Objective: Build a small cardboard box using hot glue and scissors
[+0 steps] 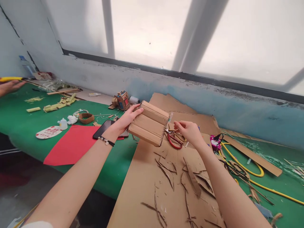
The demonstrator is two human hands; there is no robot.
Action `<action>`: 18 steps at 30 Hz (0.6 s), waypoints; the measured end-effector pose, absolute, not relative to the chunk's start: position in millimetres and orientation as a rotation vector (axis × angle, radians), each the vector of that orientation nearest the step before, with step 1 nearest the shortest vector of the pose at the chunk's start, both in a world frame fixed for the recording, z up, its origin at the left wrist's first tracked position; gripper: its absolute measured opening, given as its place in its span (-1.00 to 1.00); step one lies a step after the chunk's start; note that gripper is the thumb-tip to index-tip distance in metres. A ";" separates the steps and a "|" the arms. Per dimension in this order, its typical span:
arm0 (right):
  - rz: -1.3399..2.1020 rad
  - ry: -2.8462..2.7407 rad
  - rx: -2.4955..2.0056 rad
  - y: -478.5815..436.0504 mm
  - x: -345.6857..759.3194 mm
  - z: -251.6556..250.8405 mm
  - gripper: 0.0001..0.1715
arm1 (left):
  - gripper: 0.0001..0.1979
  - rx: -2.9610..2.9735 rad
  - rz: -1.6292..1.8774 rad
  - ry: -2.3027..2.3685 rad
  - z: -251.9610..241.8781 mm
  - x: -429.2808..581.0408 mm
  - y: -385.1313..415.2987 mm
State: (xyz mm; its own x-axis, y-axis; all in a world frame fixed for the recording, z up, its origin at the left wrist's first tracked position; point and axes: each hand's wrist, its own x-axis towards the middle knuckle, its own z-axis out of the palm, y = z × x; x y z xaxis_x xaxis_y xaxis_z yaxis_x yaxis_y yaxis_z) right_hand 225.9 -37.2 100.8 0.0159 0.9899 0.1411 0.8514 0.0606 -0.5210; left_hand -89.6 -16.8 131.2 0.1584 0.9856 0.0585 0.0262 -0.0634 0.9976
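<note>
My left hand [127, 119] grips a folded, creased cardboard piece [149, 123] by its left edge and holds it above the bench. My right hand [188, 130] hovers just right of that piece, fingers loosely curled, above red-handled scissors [174, 139]; nothing shows between the fingers. A large cardboard sheet [144, 186] strewn with thin cardboard strips [192, 180] lies under both arms. My left wrist wears a bead bracelet [106, 141].
A black phone [104, 129] and red paper [71, 144] lie on the green bench [21, 123]. A small cardboard model [123, 99], tape ring [86, 117] and yellow scraps [59, 104] sit further left. Yellow cable [242, 164] runs at right. Another person's hand [8, 87] shows at far left.
</note>
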 end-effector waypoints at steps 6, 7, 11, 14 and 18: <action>0.560 -1.811 -1.517 -67.7 199.7 99.3 -0.41 | -0.26 1.408 1.238 1.087 134.1 -66.9 -18.8; 0.559 -1.797 -1.487 -68.9 197.7 97.8 -0.44 | -0.27 1.448 1.254 1.083 135.8 -63.8 -21.4; 0.689 -1.730 -1.362 -70.7 196.8 95.2 -0.40 | -0.31 1.677 1.285 1.074 144.8 -60.3 -31.9; 0.892 -1.623 -1.282 -76.4 196.1 93.1 -0.37 | -0.32 1.823 1.264 1.028 151.8 -64.3 -37.6; 1.164 -1.390 -1.183 -86.3 191.0 84.1 -0.37 | -0.33 2.041 1.256 0.988 158.7 -69.0 -44.3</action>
State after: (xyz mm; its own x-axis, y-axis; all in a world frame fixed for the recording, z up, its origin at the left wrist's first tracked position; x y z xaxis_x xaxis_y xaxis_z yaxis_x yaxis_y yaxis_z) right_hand 191.0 -86.3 84.1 -0.0941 0.9928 0.0737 0.1022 0.0833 -0.9913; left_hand -69.0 -44.3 158.7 0.2959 0.8092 0.5075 0.3033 -0.5834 0.7534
